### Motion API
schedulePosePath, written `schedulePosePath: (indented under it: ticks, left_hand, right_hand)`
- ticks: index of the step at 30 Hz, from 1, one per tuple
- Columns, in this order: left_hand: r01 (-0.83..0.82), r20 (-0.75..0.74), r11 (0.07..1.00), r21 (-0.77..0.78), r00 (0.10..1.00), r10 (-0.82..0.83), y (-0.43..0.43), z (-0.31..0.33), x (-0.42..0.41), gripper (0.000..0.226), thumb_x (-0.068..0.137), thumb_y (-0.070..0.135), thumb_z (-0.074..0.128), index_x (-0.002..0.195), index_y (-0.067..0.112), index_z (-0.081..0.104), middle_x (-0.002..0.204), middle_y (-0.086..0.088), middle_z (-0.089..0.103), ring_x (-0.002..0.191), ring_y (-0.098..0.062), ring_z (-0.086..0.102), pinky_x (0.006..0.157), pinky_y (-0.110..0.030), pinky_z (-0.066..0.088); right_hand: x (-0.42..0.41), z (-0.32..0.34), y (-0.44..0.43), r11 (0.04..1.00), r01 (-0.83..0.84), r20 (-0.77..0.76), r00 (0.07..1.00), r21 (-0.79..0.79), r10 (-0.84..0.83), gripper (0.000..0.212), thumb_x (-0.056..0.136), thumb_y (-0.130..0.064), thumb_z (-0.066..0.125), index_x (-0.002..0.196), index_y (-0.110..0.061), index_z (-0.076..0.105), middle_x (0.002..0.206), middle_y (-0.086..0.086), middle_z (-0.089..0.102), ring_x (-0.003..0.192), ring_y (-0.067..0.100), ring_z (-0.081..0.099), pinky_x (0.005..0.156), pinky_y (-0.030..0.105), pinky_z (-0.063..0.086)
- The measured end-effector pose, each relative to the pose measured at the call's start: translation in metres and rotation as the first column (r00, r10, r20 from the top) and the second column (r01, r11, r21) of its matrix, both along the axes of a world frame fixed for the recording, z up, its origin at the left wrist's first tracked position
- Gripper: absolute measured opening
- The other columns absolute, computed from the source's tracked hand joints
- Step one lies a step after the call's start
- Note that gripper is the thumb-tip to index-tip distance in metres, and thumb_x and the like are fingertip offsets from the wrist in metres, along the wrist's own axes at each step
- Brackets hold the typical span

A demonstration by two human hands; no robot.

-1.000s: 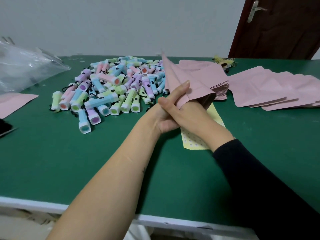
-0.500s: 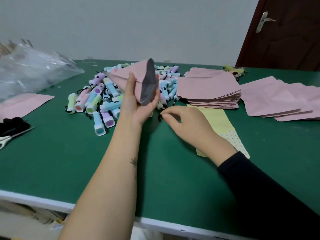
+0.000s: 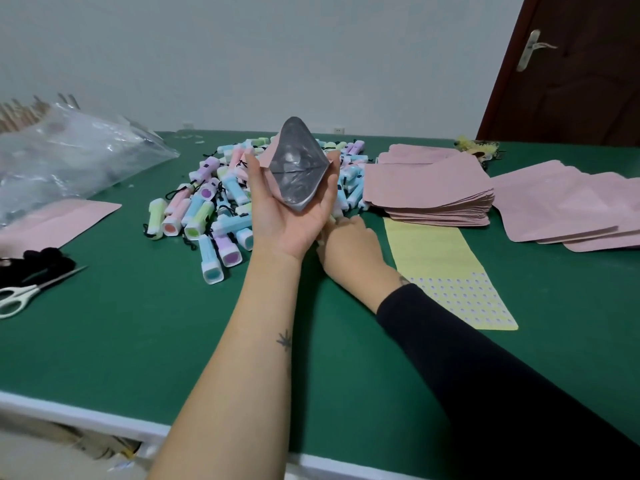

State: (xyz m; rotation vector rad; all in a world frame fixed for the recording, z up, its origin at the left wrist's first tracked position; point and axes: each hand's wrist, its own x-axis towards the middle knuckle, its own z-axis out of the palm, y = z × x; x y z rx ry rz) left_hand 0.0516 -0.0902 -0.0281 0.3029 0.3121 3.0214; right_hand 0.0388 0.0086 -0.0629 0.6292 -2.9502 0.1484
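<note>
My left hand holds a pink pouch upright above the table, gripping its sides so that its mouth gapes toward me and shows the silver lining. A pile of small pastel flashlights with black cords lies just behind and to the left of it. My right hand, in a black sleeve, reaches in low under my left hand to the pile's near edge. Its fingertips are hidden behind my left palm, so I cannot tell whether it holds anything.
A stack of flat pink pouches sits to the right, with more pouches fanned out beyond it. A yellow sticker sheet lies beside my right wrist. Scissors, a clear plastic bag and the white table edge are at left.
The hands have parted. My left hand turned the pouch so that its open mouth faces me and raised it, while my right hand let go and dropped to the flashlight pile.
</note>
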Motion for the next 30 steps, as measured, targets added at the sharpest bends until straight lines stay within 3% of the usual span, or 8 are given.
schedulePosePath:
  ticks: [3, 6, 11, 15, 18, 22, 27, 30]
  left_hand:
    - [0.041, -0.023, 0.999, -0.007, 0.999, -0.041, 0.007, 0.002, 0.002, 0.092, 0.077, 0.064, 0.062, 0.149, 0.012, 0.039, 0.13, -0.025, 0.053, 0.105, -0.042, 0.064, 0.076, -0.045, 0.06]
    - [0.058, 0.005, 0.998, -0.026, 0.998, -0.058, 0.014, 0.003, 0.003, 0.092, 0.081, 0.07, 0.056, 0.15, 0.011, 0.037, 0.136, -0.024, 0.05, 0.11, -0.04, 0.06, 0.075, -0.045, 0.061]
    - [0.088, 0.03, 0.991, -0.096, 0.996, -0.085, 0.032, 0.002, 0.004, 0.093, 0.082, 0.077, 0.047, 0.151, 0.014, 0.037, 0.144, -0.02, 0.045, 0.116, -0.039, 0.055, 0.072, -0.045, 0.061]
    - [0.123, 0.043, 0.982, -0.142, 0.992, -0.118, 0.058, 0.003, 0.003, 0.097, 0.081, 0.079, 0.045, 0.15, 0.012, 0.037, 0.149, -0.019, 0.041, 0.115, -0.043, 0.057, 0.078, -0.048, 0.06]
    - [0.136, 0.063, 0.986, -0.093, 0.989, -0.131, 0.074, 0.006, 0.004, 0.097, 0.08, 0.078, 0.049, 0.146, 0.007, 0.043, 0.138, -0.024, 0.05, 0.107, -0.047, 0.061, 0.076, -0.054, 0.058]
    - [0.257, -0.029, 0.964, -0.063, 0.965, -0.259, 0.098, 0.007, 0.006, 0.094, 0.083, 0.078, 0.047, 0.118, -0.007, 0.064, 0.117, -0.028, 0.063, 0.104, -0.043, 0.064, 0.086, -0.056, 0.055]
    - [0.277, -0.083, 0.961, -0.015, 0.957, -0.278, 0.111, 0.003, 0.008, 0.085, 0.09, 0.072, 0.045, 0.108, -0.008, 0.067, 0.104, -0.027, 0.069, 0.093, -0.04, 0.07, 0.074, -0.047, 0.059]
    - [0.172, -0.003, 0.983, -0.058, 0.985, -0.172, 0.108, 0.003, 0.01, 0.075, 0.088, 0.066, 0.051, 0.132, 0.006, 0.055, 0.108, -0.023, 0.069, 0.094, -0.036, 0.071, 0.075, -0.044, 0.06]
  right_hand:
    - [0.004, -0.002, 0.027, 0.995, -0.038, -0.102, 0.994, -0.095, 0.028, 0.036, 0.091, -0.011, 0.05, 0.126, -0.017, 0.047, 0.118, 0.01, 0.054, 0.11, 0.03, 0.043, 0.083, 0.039, 0.036]
    - [0.004, 0.007, 0.059, 0.924, -0.065, -0.117, 0.993, -0.377, 0.022, 0.026, 0.092, -0.006, 0.047, 0.113, -0.02, 0.053, 0.109, 0.006, 0.057, 0.099, 0.023, 0.047, 0.076, 0.032, 0.034]
    - [0.007, 0.037, 0.1, 0.578, -0.055, -0.168, 0.975, -0.814, -0.143, 0.028, 0.096, -0.008, 0.049, 0.123, -0.015, 0.052, 0.118, -0.007, 0.053, 0.108, 0.012, 0.053, 0.083, 0.018, 0.038]
    - [0.026, 0.061, 0.109, 0.256, -0.355, -0.427, 0.84, -0.899, -0.336, 0.022, 0.097, -0.009, 0.052, 0.116, -0.007, 0.041, 0.111, 0.0, 0.049, 0.096, 0.011, 0.055, 0.082, 0.029, 0.048]
    - [0.035, 0.066, 0.107, 0.27, -0.574, -0.633, 0.679, -0.773, -0.37, 0.02, 0.096, -0.004, 0.05, 0.111, 0.007, 0.044, 0.11, 0.001, 0.045, 0.096, 0.02, 0.054, 0.079, 0.032, 0.049]
    - [0.036, 0.061, 0.105, 0.363, -0.678, -0.767, 0.597, -0.64, -0.236, 0.017, 0.092, 0.0, 0.052, 0.101, 0.015, 0.049, 0.115, 0.008, 0.045, 0.106, 0.021, 0.052, 0.087, 0.032, 0.049]
    - [0.031, 0.048, 0.105, 0.513, -0.562, -0.704, 0.699, -0.65, -0.127, 0.011, 0.089, -0.001, 0.061, 0.095, 0.009, 0.058, 0.104, 0.014, 0.063, 0.098, 0.026, 0.06, 0.087, 0.034, 0.049]
    - [0.027, 0.042, 0.107, 0.642, -0.449, -0.646, 0.757, -0.622, -0.096, 0.009, 0.089, -0.005, 0.064, 0.095, 0.003, 0.064, 0.108, 0.013, 0.068, 0.101, 0.021, 0.06, 0.099, 0.042, 0.043]
